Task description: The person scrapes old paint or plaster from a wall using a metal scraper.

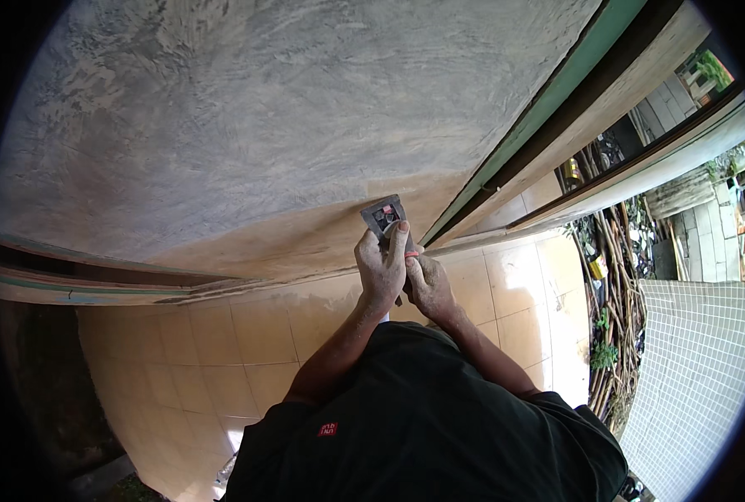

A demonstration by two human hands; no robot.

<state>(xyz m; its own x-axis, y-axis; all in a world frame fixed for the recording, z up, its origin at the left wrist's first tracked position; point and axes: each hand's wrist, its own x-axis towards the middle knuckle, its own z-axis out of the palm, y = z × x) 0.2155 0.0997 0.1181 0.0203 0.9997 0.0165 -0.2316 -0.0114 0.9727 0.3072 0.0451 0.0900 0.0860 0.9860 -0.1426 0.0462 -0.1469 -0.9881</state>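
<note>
Both of my hands are coated in pale dust and meet around a grey hand tool with a flat, rectangular head; it looks like a hand sander. My left hand grips it near the head, thumb lying along the top. Lower and to the right, my right hand closes around its rear part, where a small red piece shows. Fingers hide most of the handle. The tool's head is in front of the lower part of a wall with patchy grey, swirled plaster; whether it touches the wall I cannot tell.
A green-edged wooden frame borders the wall on the right. Tan floor tiles spread below the wall. Bundled sticks and a light tiled surface lie farther right. A dark recess is at left.
</note>
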